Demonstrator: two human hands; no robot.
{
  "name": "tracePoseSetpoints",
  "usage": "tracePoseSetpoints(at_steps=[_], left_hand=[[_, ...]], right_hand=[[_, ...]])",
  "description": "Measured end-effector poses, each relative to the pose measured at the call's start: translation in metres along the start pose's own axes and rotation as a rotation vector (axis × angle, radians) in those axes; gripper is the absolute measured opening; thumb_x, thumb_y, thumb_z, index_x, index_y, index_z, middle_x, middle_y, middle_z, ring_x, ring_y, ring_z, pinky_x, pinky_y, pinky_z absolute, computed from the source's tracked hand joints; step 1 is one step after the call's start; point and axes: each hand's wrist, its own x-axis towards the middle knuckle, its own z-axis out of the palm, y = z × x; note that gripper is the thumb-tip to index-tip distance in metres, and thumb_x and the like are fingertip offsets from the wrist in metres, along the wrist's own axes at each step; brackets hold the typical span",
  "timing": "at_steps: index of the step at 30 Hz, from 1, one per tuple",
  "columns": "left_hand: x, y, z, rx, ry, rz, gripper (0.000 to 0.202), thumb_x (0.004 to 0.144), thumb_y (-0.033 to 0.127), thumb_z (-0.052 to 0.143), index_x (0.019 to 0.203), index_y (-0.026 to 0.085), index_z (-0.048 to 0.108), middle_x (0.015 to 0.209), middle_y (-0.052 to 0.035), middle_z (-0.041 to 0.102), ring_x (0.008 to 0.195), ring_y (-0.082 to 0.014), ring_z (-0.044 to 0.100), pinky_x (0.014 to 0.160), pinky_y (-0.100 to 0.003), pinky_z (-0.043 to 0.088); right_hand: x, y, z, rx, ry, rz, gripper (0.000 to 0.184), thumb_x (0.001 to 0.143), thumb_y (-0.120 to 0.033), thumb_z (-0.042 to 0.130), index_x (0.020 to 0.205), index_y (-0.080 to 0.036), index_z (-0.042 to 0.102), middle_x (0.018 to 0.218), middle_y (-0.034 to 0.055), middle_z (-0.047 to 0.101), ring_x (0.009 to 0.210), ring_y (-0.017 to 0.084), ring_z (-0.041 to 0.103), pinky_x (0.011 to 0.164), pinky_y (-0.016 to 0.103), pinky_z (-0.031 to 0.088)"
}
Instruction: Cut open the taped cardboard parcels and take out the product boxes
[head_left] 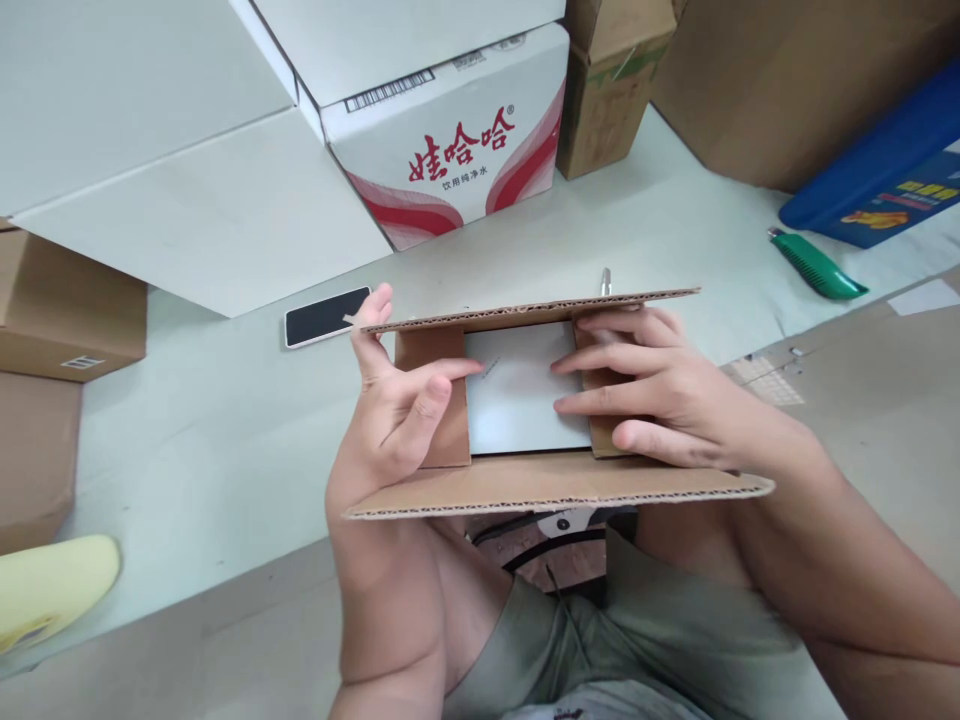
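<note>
An open cardboard box [562, 485] stands in front of me, its two long flaps spread apart and its short side flaps folded inward. Between the short flaps shows a flat white surface [525, 400] with a small dark line of print. My left hand [401, 410] lies over the left short flap, fingers apart, the index finger reaching to the white surface. Over the right short flap, my right hand [652, 385] has its fingers spread, with fingertips at the white surface's right edge. What lies below the white surface is hidden.
Behind the box lie a dark-screened phone [326, 316] and a green-handled tool [817, 265]. A white and red carton [450, 150], a blue container [877, 170] and brown boxes [75, 300] stand around. A pale yellow object [56, 590] is at the lower left.
</note>
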Motion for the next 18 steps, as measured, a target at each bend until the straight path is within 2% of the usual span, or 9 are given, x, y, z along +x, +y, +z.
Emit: tracePoseSetpoints(at_steps=[2, 4, 8, 10, 12, 13, 15, 18], left_hand=[[0.002, 0.004, -0.001, 0.034, -0.025, 0.026, 0.043, 0.102, 0.057, 0.054, 0.102, 0.027, 0.084, 0.170, -0.0021, 0.026, 0.164, -0.0448, 0.018, 0.138, -0.064, 0.019], [0.005, 0.008, -0.001, 0.047, -0.035, 0.051, 0.042, 0.103, 0.054, 0.053, 0.099, 0.026, 0.084, 0.165, -0.0059, 0.031, 0.164, -0.0439, 0.019, 0.138, -0.063, 0.020], [0.007, 0.009, -0.002, 0.006, -0.051, 0.027, 0.045, 0.105, 0.051, 0.046, 0.095, 0.027, 0.083, 0.151, -0.0092, 0.046, 0.163, -0.0389, 0.022, 0.137, -0.059, 0.024], [0.007, 0.006, -0.002, -0.019, -0.038, 0.016, 0.048, 0.104, 0.054, 0.044, 0.094, 0.027, 0.082, 0.151, -0.0083, 0.047, 0.162, -0.0386, 0.023, 0.137, -0.057, 0.025], [0.005, 0.003, -0.002, -0.022, -0.018, 0.015, 0.048, 0.103, 0.056, 0.044, 0.093, 0.027, 0.081, 0.157, -0.0066, 0.043, 0.161, -0.0400, 0.024, 0.137, -0.058, 0.025], [0.004, 0.001, -0.002, -0.018, -0.016, 0.014, 0.047, 0.103, 0.056, 0.045, 0.093, 0.027, 0.081, 0.159, -0.0054, 0.040, 0.161, -0.0407, 0.023, 0.136, -0.059, 0.026], [0.002, -0.002, -0.003, -0.011, -0.015, 0.021, 0.047, 0.103, 0.058, 0.045, 0.092, 0.027, 0.080, 0.164, -0.0028, 0.036, 0.162, -0.0416, 0.023, 0.135, -0.061, 0.027], [0.000, -0.006, -0.006, -0.042, -0.005, 0.037, 0.055, 0.101, 0.067, 0.040, 0.089, 0.026, 0.076, 0.171, 0.0027, 0.029, 0.159, -0.0432, 0.026, 0.133, -0.063, 0.030]], right_hand=[[0.002, -0.002, -0.002, -0.014, -0.049, 0.025, 0.053, 0.110, -0.054, 0.035, 0.104, -0.029, 0.081, 0.134, 0.0058, 0.072, 0.142, 0.035, 0.048, 0.117, 0.058, 0.037], [0.000, -0.001, -0.002, 0.014, -0.019, 0.023, 0.051, 0.108, -0.052, 0.035, 0.099, -0.029, 0.080, 0.135, 0.0054, 0.069, 0.142, 0.035, 0.049, 0.119, 0.058, 0.038], [-0.011, 0.007, 0.011, 0.104, 0.188, 0.018, 0.048, 0.105, -0.051, 0.035, 0.098, -0.030, 0.077, 0.137, 0.0073, 0.062, 0.140, 0.035, 0.050, 0.122, 0.058, 0.041], [-0.017, 0.012, 0.021, 0.183, 0.352, 0.042, 0.042, 0.103, -0.053, 0.036, 0.099, -0.027, 0.069, 0.135, 0.0093, 0.061, 0.133, 0.034, 0.055, 0.117, 0.059, 0.047], [-0.020, 0.014, 0.025, 0.223, 0.434, 0.071, 0.029, 0.102, -0.052, 0.042, 0.105, -0.028, 0.059, 0.137, 0.0098, 0.060, 0.128, 0.031, 0.059, 0.112, 0.057, 0.051], [-0.021, 0.014, 0.025, 0.204, 0.428, 0.064, 0.025, 0.102, -0.049, 0.045, 0.109, -0.028, 0.057, 0.139, 0.0093, 0.060, 0.128, 0.030, 0.059, 0.112, 0.056, 0.052], [-0.020, 0.010, 0.021, 0.087, 0.307, 0.016, 0.025, 0.104, -0.046, 0.046, 0.118, -0.032, 0.062, 0.144, 0.0067, 0.061, 0.137, 0.030, 0.055, 0.118, 0.056, 0.048], [-0.016, 0.000, 0.011, -0.076, 0.121, -0.046, 0.042, 0.108, -0.054, 0.036, 0.119, -0.037, 0.072, 0.147, 0.0024, 0.062, 0.148, 0.032, 0.046, 0.126, 0.058, 0.038]])
